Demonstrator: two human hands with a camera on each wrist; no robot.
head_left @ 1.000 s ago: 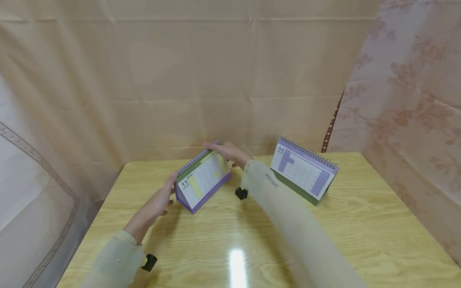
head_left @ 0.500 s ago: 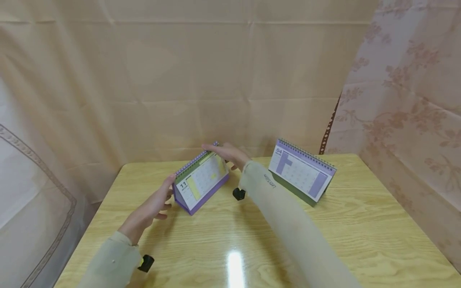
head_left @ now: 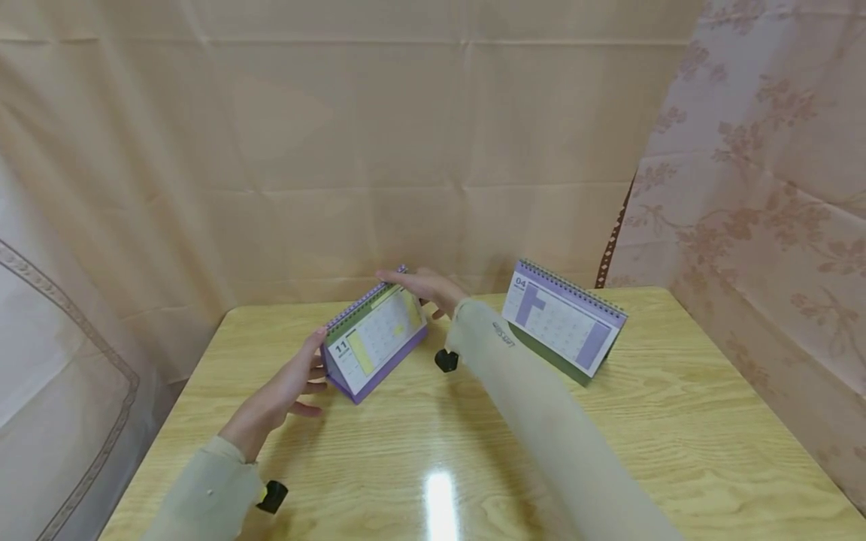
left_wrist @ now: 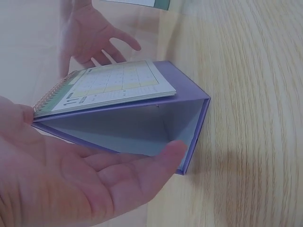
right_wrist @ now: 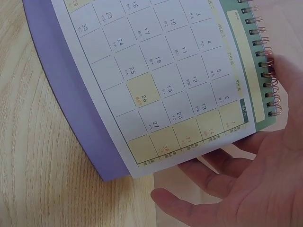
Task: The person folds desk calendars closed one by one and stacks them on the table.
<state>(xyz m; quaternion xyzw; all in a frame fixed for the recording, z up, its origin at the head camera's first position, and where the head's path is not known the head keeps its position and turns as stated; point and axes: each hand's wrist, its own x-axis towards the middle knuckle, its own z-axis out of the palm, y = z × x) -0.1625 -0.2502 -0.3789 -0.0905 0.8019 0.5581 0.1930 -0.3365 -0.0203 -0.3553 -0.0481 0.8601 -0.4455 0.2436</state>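
Observation:
A desk calendar (head_left: 382, 330) showing month 11 stands as a tent on the table, with purple base, green header and spiral along the top. My left hand (head_left: 287, 387) is at its left end, thumb at the top corner. In the left wrist view, that hand's fingers (left_wrist: 137, 179) lie relaxed along the hollow end and rear panel. My right hand (head_left: 429, 289) lies over the far end of the spiral. In the right wrist view, its loosely spread fingers (right_wrist: 208, 179) pass beside and behind the page edge. The pages (right_wrist: 156, 85) hang over the purple base.
A second desk calendar (head_left: 564, 319), showing month 04 with purple header and green base, stands to the right. Both are on a wooden table (head_left: 379, 466), with a beige curtain (head_left: 338, 150) behind and a floral curtain (head_left: 764, 225) at the right.
My left fingers have spread a little further out from the calendar's end. The whole view has shifted slightly; the calendars and my right hand otherwise keep their places.

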